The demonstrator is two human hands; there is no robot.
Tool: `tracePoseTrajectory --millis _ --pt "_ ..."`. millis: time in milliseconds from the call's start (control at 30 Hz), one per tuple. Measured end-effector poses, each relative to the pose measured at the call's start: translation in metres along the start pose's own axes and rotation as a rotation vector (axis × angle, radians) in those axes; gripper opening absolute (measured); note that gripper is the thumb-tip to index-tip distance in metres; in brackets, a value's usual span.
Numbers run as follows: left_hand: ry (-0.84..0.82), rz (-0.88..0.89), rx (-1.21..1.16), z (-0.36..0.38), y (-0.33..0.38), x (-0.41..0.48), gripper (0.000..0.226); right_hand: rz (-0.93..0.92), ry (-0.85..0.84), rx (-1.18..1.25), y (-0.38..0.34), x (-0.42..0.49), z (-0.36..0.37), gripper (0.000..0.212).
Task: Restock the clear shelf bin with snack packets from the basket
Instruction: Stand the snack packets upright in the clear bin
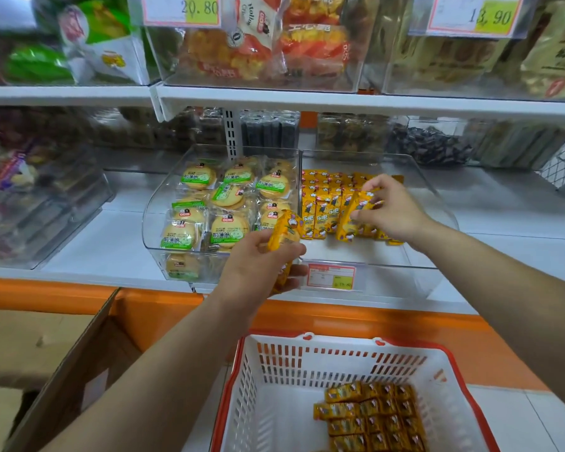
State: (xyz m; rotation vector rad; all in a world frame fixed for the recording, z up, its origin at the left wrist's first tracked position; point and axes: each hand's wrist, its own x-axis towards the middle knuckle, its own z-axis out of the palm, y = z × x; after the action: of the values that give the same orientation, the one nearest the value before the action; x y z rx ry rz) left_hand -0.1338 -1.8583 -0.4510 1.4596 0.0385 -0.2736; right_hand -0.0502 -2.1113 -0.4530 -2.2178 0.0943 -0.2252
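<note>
A clear shelf bin (pixel 356 256) on the white shelf holds rows of yellow-orange snack packets (pixel 323 203) at its back. My right hand (pixel 392 210) reaches into the bin and grips one yellow packet (pixel 356 210) upright above the front row. My left hand (pixel 261 265) hovers at the bin's front left corner, shut on a small stack of the same yellow packets (pixel 284 236). Below, a white basket with a red rim (pixel 274 386) contains several more yellow packets (pixel 372 415) lying flat in its right part.
A second clear bin (pixel 163 203) with green-labelled round biscuit packs stands directly left of the target bin. A cardboard box (pixel 66 370) sits at lower left. Other filled bins line the shelf above and behind. A price tag (pixel 331 277) hangs on the bin front.
</note>
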Motion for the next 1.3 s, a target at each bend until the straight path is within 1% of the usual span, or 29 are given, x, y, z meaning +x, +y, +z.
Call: tracePoseTrajectory --millis 100,267,333,500,667,733,767,800,867,900,967,1033,1100,1200,1300 --pt "-0.006 -0.005 -0.01 -0.005 0.0 0.003 0.035 -0.003 0.052 -0.127 0.009 0.027 0.015 0.044" --pt "-0.038 0.015 -0.026 -0.017 -0.005 0.005 0.018 -0.065 0.054 -0.242 0.018 0.052 0.041 0.042" --pt "-0.043 0.02 -0.014 -0.02 -0.007 0.007 0.02 -0.069 0.06 -0.281 0.021 0.057 0.05 0.042" --pt "-0.02 0.037 0.008 -0.023 -0.009 0.013 0.021 -0.063 0.082 -0.416 0.023 0.059 0.057 0.052" --pt "0.011 0.051 -0.012 -0.017 -0.01 0.015 0.014 -0.05 0.026 -0.475 0.014 0.05 0.046 0.068" --pt "0.01 0.055 -0.004 -0.014 -0.009 0.015 0.013 -0.104 0.067 -0.541 0.004 0.039 0.033 0.062" --pt "0.002 0.055 0.005 -0.013 -0.008 0.014 0.012 -0.145 0.094 -0.526 -0.001 0.03 0.026 0.054" --pt "-0.009 0.056 0.019 -0.012 -0.008 0.013 0.012 -0.183 0.106 -0.453 -0.007 0.02 0.019 0.044" --pt "-0.036 0.055 0.043 -0.007 -0.007 0.01 0.02 -0.216 0.046 -0.162 -0.016 -0.009 0.007 0.026" --pt "-0.046 0.051 0.046 -0.004 -0.008 0.009 0.022 -0.218 -0.02 -0.011 -0.02 -0.027 0.002 0.025" --pt "-0.069 0.043 0.052 0.004 -0.009 0.005 0.025 -0.219 -0.166 0.183 -0.027 -0.064 -0.004 0.036" --pt "-0.095 0.035 0.065 0.015 -0.011 0.0 0.028 -0.233 -0.273 0.235 -0.03 -0.09 -0.006 0.041" --pt "-0.107 0.038 0.088 0.025 -0.013 -0.003 0.029 -0.234 -0.327 0.222 -0.03 -0.101 -0.008 0.035" --pt "-0.076 0.065 0.107 0.033 -0.013 -0.006 0.04 -0.222 -0.269 0.184 -0.028 -0.107 -0.014 0.019" --pt "-0.045 0.085 0.128 0.036 -0.011 -0.007 0.044 -0.162 -0.258 0.22 -0.021 -0.113 -0.019 0.016"
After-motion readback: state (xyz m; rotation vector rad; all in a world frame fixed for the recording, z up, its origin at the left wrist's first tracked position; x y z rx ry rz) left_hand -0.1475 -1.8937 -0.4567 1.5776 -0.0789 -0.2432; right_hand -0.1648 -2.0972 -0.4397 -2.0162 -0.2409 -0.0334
